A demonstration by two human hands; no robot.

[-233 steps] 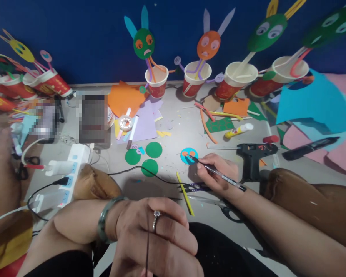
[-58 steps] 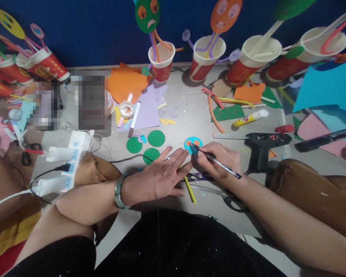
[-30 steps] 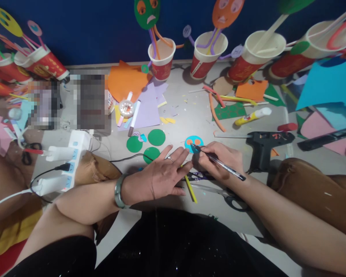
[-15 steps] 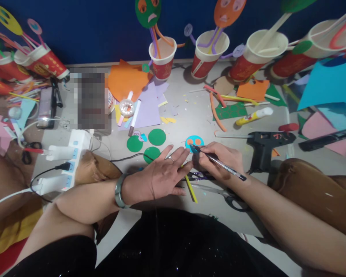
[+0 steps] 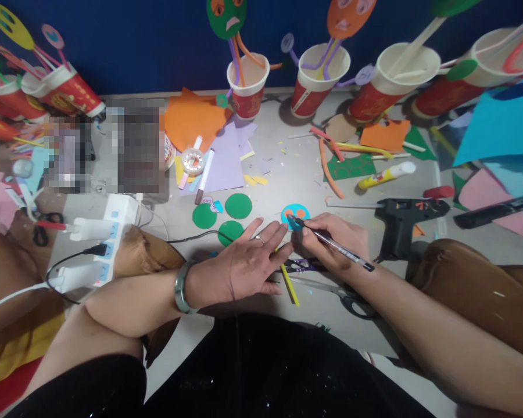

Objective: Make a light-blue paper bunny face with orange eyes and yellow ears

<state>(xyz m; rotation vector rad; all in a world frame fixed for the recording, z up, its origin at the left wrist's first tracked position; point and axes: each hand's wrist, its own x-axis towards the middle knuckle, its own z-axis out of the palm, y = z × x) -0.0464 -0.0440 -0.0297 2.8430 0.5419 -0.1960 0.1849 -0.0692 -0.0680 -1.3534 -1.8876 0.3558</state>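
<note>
A pen (image 5: pixel 340 248) with a clear barrel and dark cap end is gripped in my right hand (image 5: pixel 337 238), its tip on a small blue paper oval (image 5: pixel 295 225) that carries two orange ovals. My left hand (image 5: pixel 248 261) lies with fingers spread, its fingertips at the lower left edge of the blue oval. Beneath that hand a yellow stick (image 5: pixel 291 287) pokes out. Several green paper circles (image 5: pixel 238 206) lie to the left, beside small purple and blue pieces. Scissors (image 5: pixel 357 305) lie partly under my right wrist.
A black glue gun (image 5: pixel 396 226) and a glue stick (image 5: pixel 387 175) lie at right. Red paper cups (image 5: pixel 247 104) with paper-face figures line the back. At left are a power strip (image 5: pixel 115 232) with plugs, tape (image 5: pixel 192 161), a marker (image 5: pixel 204 176) and coloured paper (image 5: pixel 198 119).
The pen tip stays on the blue oval, with only a slight shift of the right hand. My left hand rests in the same place. The view has moved a little.
</note>
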